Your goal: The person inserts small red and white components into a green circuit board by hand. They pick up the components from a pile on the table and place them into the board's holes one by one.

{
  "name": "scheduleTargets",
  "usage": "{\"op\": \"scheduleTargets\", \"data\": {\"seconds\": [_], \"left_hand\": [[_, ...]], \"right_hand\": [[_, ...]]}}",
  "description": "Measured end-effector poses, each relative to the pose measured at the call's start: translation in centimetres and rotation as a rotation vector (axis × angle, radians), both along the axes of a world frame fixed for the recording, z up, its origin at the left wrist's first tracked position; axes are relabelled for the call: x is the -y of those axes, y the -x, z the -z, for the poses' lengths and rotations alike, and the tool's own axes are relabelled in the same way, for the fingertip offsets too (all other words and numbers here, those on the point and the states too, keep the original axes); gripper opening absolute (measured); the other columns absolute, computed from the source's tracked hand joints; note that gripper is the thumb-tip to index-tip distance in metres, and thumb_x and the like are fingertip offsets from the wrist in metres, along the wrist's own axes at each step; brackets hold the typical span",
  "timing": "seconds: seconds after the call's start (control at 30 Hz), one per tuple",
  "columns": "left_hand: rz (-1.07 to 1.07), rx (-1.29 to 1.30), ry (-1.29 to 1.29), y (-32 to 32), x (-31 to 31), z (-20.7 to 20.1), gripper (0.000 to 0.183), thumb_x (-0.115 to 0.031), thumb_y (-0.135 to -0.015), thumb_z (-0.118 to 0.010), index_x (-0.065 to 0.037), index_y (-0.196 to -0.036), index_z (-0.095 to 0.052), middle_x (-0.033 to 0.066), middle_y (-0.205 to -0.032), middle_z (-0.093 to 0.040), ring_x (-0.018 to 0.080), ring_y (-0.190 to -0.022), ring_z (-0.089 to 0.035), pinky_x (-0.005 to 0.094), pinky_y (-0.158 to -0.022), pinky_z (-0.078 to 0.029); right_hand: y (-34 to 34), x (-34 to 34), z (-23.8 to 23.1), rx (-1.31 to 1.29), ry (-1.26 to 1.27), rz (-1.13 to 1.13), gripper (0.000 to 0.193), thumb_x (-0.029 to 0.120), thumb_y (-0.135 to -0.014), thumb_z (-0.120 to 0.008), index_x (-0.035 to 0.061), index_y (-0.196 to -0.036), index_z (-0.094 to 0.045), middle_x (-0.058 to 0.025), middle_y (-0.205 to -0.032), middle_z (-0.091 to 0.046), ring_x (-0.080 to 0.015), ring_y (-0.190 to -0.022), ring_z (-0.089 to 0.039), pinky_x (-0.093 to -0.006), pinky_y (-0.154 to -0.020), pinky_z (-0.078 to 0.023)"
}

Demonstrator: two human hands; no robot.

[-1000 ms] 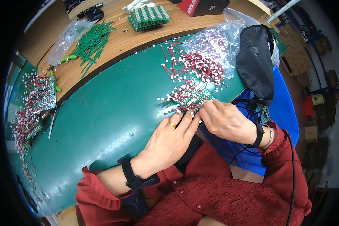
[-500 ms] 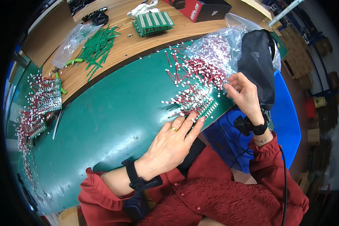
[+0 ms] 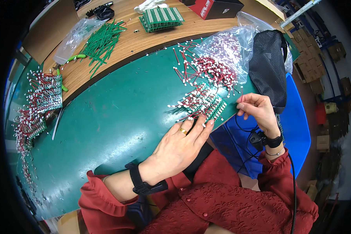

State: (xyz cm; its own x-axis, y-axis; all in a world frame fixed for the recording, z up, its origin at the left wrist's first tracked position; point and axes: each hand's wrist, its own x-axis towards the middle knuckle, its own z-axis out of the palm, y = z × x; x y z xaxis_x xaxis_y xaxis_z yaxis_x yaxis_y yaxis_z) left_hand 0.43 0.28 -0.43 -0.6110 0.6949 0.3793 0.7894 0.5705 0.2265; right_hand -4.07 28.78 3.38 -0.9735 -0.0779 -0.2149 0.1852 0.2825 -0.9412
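Note:
My left hand point(image 3: 177, 146) lies with fingers stretched out, its fingertips resting on the near edge of a green circuit board point(image 3: 215, 109). Red wire leads with white plugs point(image 3: 195, 100) stand out of the board's left part; rows of small parts show bare on its right. Off the board's right side, my right hand point(image 3: 258, 110) is closed in a pinch on a thin red wire lead point(image 3: 242, 93) that sticks up from the fingertips. Just beyond the board spreads a loose pile of the same leads point(image 3: 216, 70), partly spilling from a clear plastic bag point(image 3: 232, 45).
A black mesh pouch point(image 3: 267, 66) lies right of the bag, above a blue bin point(image 3: 296, 121). Wired boards point(image 3: 48, 93) crowd the left end of the green mat point(image 3: 105, 117). Behind stand stacked boards point(image 3: 162, 19), green strips point(image 3: 103, 43), green-handled pliers point(image 3: 76, 57) and a red-black box point(image 3: 218, 7).
My right hand has drawn back from the pile, downward and a little right, and a red wire lead now shows in its pinch. My left hand stays on the board.

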Motion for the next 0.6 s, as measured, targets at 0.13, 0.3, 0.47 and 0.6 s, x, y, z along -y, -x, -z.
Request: {"op": "scheduleTargets", "data": {"seconds": [0.13, 0.3, 0.47, 0.6], "left_hand": [[0.019, 0.009, -0.005, -0.1, 0.2, -0.2, 0.056, -0.010, -0.084, -0.053, 0.003, -0.138, -0.047, 0.0196, -0.131, -0.053, 0.0306, -0.108, -0.054, 0.0399, -0.093, -0.046], [0.000, -0.003, -0.015, 0.0, 0.1, 0.1, 0.068, -0.013, -0.076, -0.067, -0.004, -0.140, -0.047, 0.0146, -0.131, -0.053, 0.0300, -0.105, -0.053, 0.0403, -0.090, -0.045], [-0.005, -0.006, -0.049, 0.0, 0.1, 0.3, 0.064, -0.012, -0.078, -0.065, -0.004, -0.139, -0.048, 0.0152, -0.130, -0.054, 0.0289, -0.104, -0.053, 0.0393, -0.088, -0.046], [-0.004, 0.000, -0.049, 0.0, 0.1, 0.1, 0.060, -0.011, -0.081, -0.061, -0.003, -0.139, -0.048, 0.0154, -0.130, -0.054, 0.0283, -0.104, -0.054, 0.0388, -0.089, -0.046]], "right_hand": [[0.2, 0.4, -0.1, 0.008, 0.123, 0.068, 0.012, 0.005, -0.090, -0.067, -0.0028, -0.099, -0.066, -0.0113, -0.088, -0.072, -0.0128, -0.068, -0.068, -0.0203, -0.055, -0.051], [0.5, 0.5, 0.5, -0.009, 0.078, 0.074, 0.010, 0.006, -0.090, -0.067, -0.0034, -0.093, -0.068, -0.0111, -0.088, -0.071, -0.0115, -0.066, -0.066, -0.0207, -0.052, -0.048], [0.7, 0.1, 1.4, -0.148, -0.255, 0.006, 0.008, 0.006, -0.086, -0.071, -0.0020, -0.086, -0.071, -0.0052, -0.080, -0.068, -0.0069, -0.059, -0.057, -0.0194, -0.051, -0.042], [0.9, 0.3, 1.7, -0.361, -0.461, -0.065, 0.005, 0.003, -0.082, -0.070, -0.0018, -0.082, -0.070, -0.0057, -0.080, -0.068, -0.0084, -0.063, -0.058, -0.0211, -0.053, -0.043]]}}
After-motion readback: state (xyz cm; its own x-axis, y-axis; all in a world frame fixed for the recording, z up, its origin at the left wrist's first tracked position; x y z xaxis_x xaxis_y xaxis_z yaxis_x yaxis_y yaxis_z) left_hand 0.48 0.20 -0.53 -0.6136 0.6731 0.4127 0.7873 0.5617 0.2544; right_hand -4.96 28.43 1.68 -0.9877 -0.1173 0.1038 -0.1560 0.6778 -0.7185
